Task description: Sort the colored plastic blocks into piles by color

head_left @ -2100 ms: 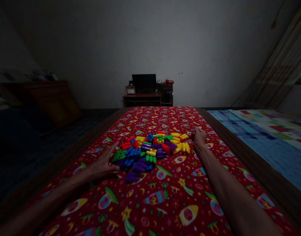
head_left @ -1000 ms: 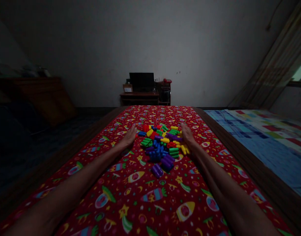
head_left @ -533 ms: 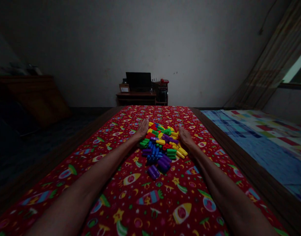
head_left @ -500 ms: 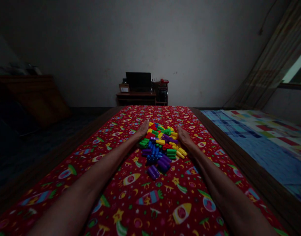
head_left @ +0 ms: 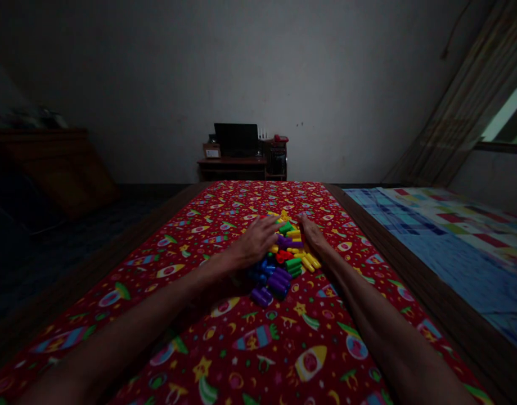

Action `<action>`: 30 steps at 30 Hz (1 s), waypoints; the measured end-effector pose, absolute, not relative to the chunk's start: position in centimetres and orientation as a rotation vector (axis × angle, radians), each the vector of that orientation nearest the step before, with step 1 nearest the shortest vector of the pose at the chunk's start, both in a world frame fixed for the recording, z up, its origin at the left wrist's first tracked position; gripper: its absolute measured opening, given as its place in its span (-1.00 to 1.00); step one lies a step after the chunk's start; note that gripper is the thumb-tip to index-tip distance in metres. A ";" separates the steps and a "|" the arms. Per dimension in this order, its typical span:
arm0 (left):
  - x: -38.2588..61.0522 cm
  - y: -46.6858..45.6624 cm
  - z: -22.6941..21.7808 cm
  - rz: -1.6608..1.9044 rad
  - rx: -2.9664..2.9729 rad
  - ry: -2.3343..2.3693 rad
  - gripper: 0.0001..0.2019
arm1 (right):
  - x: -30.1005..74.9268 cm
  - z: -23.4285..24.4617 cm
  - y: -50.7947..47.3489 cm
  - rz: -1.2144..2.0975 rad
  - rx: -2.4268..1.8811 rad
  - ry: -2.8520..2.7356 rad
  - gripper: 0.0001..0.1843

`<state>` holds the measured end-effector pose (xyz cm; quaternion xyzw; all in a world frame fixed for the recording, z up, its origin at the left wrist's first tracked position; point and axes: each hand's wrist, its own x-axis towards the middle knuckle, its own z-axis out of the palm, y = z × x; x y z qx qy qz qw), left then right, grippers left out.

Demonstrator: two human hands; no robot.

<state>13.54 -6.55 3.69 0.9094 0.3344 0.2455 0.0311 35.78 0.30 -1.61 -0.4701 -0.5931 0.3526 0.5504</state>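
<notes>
A pile of plastic building blocks (head_left: 279,275) in purple, blue, green, yellow and red lies on a red cloth (head_left: 258,360) printed with rockets and stars. My left hand (head_left: 258,239) is spread palm down over the left side of the pile, hiding the blocks beneath it. On the pile's right edge my right hand (head_left: 313,233) stands on its side, fingers stretched forward, beside the yellow blocks (head_left: 311,262). Neither hand is closed round a block. Nearest to me are the purple blocks (head_left: 261,296).
Beyond the cloth's far end, a monitor (head_left: 236,139) stands on a small desk (head_left: 233,161) against the wall. A wooden cabinet (head_left: 51,169) is at the left. To the right lies a blue and patchwork bedspread (head_left: 444,247), with a curtain (head_left: 444,124) behind it.
My left hand has moved from the pile's left edge rightward and over the blocks, turning palm down. The right hand has barely moved. The view has shifted slightly.
</notes>
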 end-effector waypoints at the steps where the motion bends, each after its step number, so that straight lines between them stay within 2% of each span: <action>1: 14.0 -8.8 3.8 0.667 2.907 0.894 -0.54 | 35.4 -1.7 0.1 0.859 -1.102 -1.439 -0.27; 5: 15.8 -14.5 3.2 0.409 3.176 0.426 -0.61 | 33.6 -1.5 -0.6 0.939 -1.020 -1.473 -0.30; 10: 15.4 -12.0 2.0 0.407 3.231 0.563 -0.66 | 34.5 -1.1 -0.7 0.920 -1.092 -1.242 -0.31; 16: 13.0 -9.9 3.3 0.375 3.150 0.587 -0.57 | 36.5 -0.9 -0.8 0.878 -1.219 -1.067 -0.54; 18: 11.6 -9.6 4.0 0.473 3.109 0.704 -0.57 | 36.9 -0.6 -0.8 0.836 -1.242 -1.125 -0.59; 21: 8.6 -7.9 4.0 0.816 2.926 1.052 -0.51 | 37.9 0.7 -0.9 0.690 -1.289 -1.422 -0.62; 25: 4.3 -4.2 1.1 1.188 2.421 1.565 -0.47 | 38.9 3.1 -1.6 0.595 -1.326 -1.838 -0.71; 27: 2.7 -2.6 -0.5 1.207 2.211 1.772 -0.50 | 38.8 4.0 -2.0 0.613 -1.362 -1.959 -0.75; 30: 1.6 -1.4 -1.8 1.180 2.095 1.876 -0.54 | 38.2 4.7 -2.6 0.612 -1.379 -2.079 -0.71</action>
